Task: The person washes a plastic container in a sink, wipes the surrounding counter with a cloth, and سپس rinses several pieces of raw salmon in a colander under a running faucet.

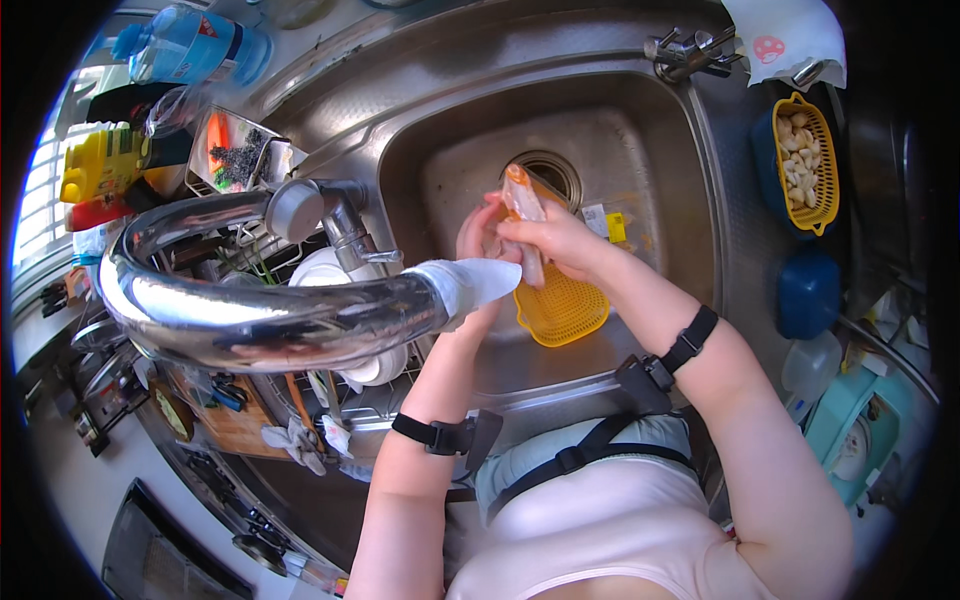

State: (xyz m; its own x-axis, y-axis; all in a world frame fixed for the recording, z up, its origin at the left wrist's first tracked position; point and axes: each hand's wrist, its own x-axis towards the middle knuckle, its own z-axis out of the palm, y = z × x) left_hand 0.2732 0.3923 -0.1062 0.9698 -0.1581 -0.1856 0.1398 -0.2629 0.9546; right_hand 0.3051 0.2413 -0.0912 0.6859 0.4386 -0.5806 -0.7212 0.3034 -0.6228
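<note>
My right hand (pixel 559 236) grips a long, pale pinkish piece (pixel 526 199) with an orange end; it could be raw meat or something in clear film, I cannot tell which. Close against its left side is my left hand (pixel 480 232), fingers partly extended. The spout hides part of that hand, so its hold is unclear. Both hands are over the stainless steel sink (pixel 465 165), near the drain (pixel 559 172). Below them sits a yellow plastic strainer basket (pixel 566 311). White (pixel 595 220) and yellow labels (pixel 616 227) lie to the right of my right hand.
A large curved chrome faucet (pixel 300 326), its spout wrapped in white material, reaches in from the left. On the right stand a yellow basket of peeled garlic cloves (pixel 801 161) and a blue container (pixel 808 296). A dish rack with white bowls (pixel 326 270) is at left.
</note>
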